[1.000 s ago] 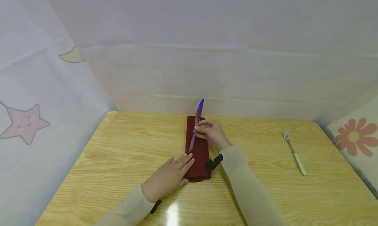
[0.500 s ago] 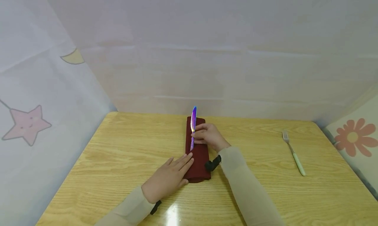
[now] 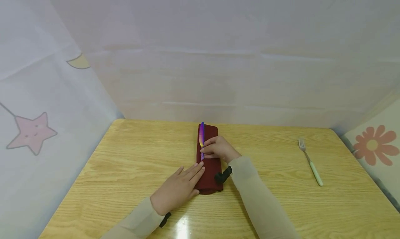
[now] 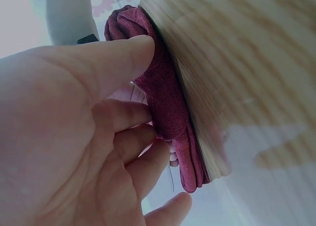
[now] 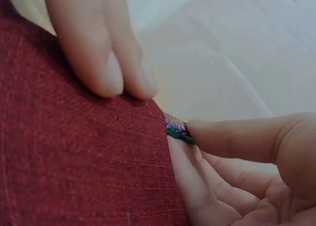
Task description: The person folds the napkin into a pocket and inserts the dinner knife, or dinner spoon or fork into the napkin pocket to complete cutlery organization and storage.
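A dark red folded cloth napkin (image 3: 211, 176) lies lengthwise on the wooden table. My right hand (image 3: 221, 149) pinches the handle of a table knife (image 3: 201, 134) with a shiny purple-blue blade. The blade points away from me over the far part of the napkin, and the lower handle is hidden under a fold of cloth. In the right wrist view, only a short patterned piece of the handle (image 5: 177, 127) shows between cloth edge and fingers. My left hand (image 3: 177, 191) rests on the napkin's left side, fingers extended, fingertips near where the handle goes in.
To the right on the table (image 3: 125, 162) lies a fork (image 3: 312, 166) with a pale green handle, tines pointing away. Pale fabric walls (image 3: 200, 75) with printed shapes stand behind the table and at both sides.
My right hand has moved the knife down and slightly left, sliding its handle deeper under the napkin's fold and lining the blade up with the napkin. The left hand has stayed in place.
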Action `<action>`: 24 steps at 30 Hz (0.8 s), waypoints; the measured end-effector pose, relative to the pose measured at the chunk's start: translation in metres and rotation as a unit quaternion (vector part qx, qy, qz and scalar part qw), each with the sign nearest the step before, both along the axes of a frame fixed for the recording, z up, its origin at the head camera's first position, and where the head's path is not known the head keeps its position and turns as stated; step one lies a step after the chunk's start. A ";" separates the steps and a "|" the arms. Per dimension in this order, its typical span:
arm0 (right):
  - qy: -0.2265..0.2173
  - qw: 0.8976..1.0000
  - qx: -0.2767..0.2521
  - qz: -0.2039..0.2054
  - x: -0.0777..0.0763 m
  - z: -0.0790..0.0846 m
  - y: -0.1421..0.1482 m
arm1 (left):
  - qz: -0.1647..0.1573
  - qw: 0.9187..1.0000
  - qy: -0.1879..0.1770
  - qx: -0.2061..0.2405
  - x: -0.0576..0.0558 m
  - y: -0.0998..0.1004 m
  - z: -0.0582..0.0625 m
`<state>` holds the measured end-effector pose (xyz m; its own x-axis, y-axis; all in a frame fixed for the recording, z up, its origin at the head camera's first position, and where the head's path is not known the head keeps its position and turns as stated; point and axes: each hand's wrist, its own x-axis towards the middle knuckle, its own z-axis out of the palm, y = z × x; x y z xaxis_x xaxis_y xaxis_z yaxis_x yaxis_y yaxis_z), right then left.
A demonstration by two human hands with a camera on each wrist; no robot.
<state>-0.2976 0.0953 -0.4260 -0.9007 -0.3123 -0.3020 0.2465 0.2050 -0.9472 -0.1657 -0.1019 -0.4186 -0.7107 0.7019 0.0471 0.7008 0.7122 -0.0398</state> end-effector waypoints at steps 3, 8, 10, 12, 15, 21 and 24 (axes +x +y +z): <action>-0.005 1.000 -0.006 -0.006 0.000 -0.001 -0.001 | 0.001 1.000 -0.005 -0.001 0.000 0.000 0.000; -0.004 0.999 -0.018 -0.029 -0.002 -0.001 -0.004 | -0.003 1.000 -0.008 0.001 0.000 0.001 0.001; 0.002 0.999 -0.018 -0.034 -0.001 -0.001 -0.005 | -0.006 1.000 -0.004 0.003 -0.001 0.001 0.000; 0.006 0.999 -0.019 -0.040 -0.001 -0.001 -0.005 | -0.008 1.000 0.001 0.003 -0.001 0.001 0.000; 0.002 0.999 -0.018 -0.045 0.000 0.002 -0.004 | -0.009 1.000 0.002 0.002 -0.001 0.001 -0.001; -0.010 0.999 -0.007 -0.031 0.000 0.004 -0.001 | -0.011 1.000 -0.004 -0.002 0.001 0.000 -0.001; -0.014 1.000 -0.008 -0.024 0.000 0.002 -0.001 | -0.009 1.000 -0.002 -0.005 0.000 0.000 0.000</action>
<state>-0.2974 0.0939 -0.4241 -0.9059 -0.2744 -0.3225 0.2822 0.1764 -0.9430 -0.1653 -0.1016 -0.4190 -0.6981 0.7150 0.0371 0.7137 0.6991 -0.0449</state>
